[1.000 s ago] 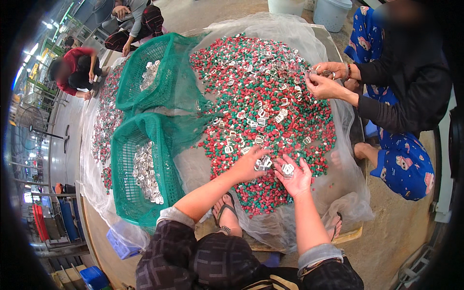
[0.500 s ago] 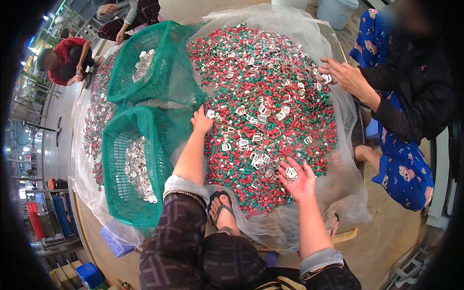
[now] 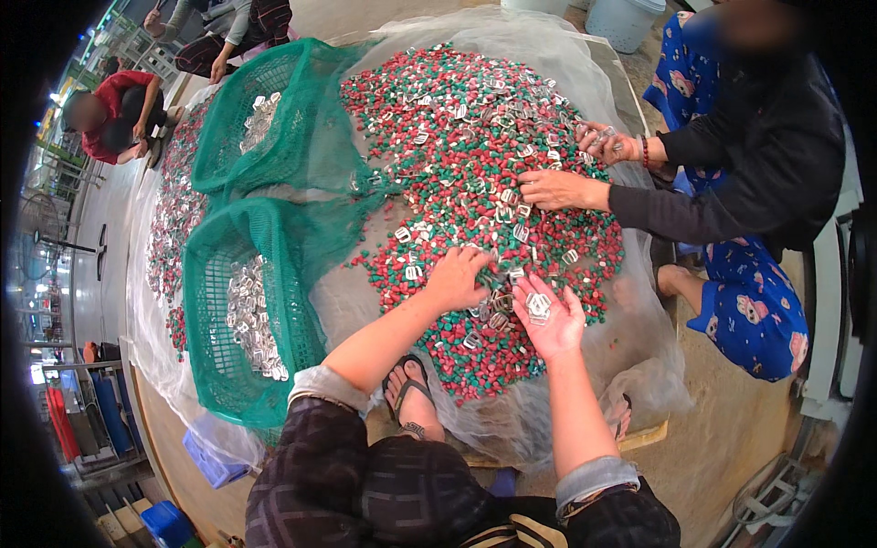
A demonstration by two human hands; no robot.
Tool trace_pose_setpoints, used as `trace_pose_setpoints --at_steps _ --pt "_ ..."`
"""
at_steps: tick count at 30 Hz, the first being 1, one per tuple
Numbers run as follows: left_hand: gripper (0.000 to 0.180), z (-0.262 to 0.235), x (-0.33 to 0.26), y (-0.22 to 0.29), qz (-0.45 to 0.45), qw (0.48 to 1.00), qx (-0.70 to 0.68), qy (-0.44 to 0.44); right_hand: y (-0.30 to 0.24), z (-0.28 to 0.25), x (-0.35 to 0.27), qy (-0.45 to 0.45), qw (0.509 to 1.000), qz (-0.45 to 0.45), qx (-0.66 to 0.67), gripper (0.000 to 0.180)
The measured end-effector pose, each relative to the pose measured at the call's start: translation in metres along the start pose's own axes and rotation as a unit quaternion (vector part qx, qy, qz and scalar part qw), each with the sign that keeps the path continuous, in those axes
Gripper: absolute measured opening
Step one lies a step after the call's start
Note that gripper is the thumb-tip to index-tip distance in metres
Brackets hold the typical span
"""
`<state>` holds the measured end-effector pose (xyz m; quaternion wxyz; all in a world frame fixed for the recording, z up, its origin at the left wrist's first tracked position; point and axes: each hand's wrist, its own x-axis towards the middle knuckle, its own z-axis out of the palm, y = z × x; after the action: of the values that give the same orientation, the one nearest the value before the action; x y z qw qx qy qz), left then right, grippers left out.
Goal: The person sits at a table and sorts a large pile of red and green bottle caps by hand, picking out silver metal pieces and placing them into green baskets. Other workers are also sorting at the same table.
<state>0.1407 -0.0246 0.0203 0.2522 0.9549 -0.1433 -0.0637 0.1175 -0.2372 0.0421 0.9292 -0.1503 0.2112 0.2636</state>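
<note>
A broad heap of small red, green and white pieces [image 3: 475,352] is spread on white netting, with silvery slotted slide buckles [image 3: 521,232] scattered through it. My left hand [image 3: 455,279] reaches over the near middle of the heap, palm down. Its bent fingers are apart and touch the pieces beside some buckles; nothing shows in its grip. To its right, my right hand [image 3: 559,331] is palm up, cradling a few slide buckles [image 3: 537,308] against the fingers and palm.
Two green plastic baskets [image 3: 196,347] under green netting hold more buckles at left. A co-worker's hands [image 3: 562,190] work the heap's right side. White netting [image 3: 653,361] surrounds the heap. Two more people [image 3: 119,119] crouch at the far left. A pale bucket [image 3: 624,23] stands behind.
My left hand has moved right, from the basket side to the heap's middle near my right hand. The co-worker's hands have come down onto the heap, apart from each other.
</note>
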Motion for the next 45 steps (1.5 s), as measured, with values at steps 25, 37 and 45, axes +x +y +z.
trace_pose_setpoints --at_steps 25,37,45 --pt "0.040 -0.036 -0.120 0.059 -0.066 0.952 -0.282 0.100 0.075 0.034 -0.030 -0.081 0.970 0.209 -0.093 0.077" --pt "0.028 -0.005 -0.209 0.041 -0.207 0.785 -0.527 0.251 0.114 0.048 -0.045 -0.017 0.902 0.285 -0.325 0.059" --pt "0.028 -0.058 -0.209 0.048 -0.160 0.830 -0.408 0.346 0.096 0.028 -0.054 0.074 0.893 0.223 -0.384 0.053"
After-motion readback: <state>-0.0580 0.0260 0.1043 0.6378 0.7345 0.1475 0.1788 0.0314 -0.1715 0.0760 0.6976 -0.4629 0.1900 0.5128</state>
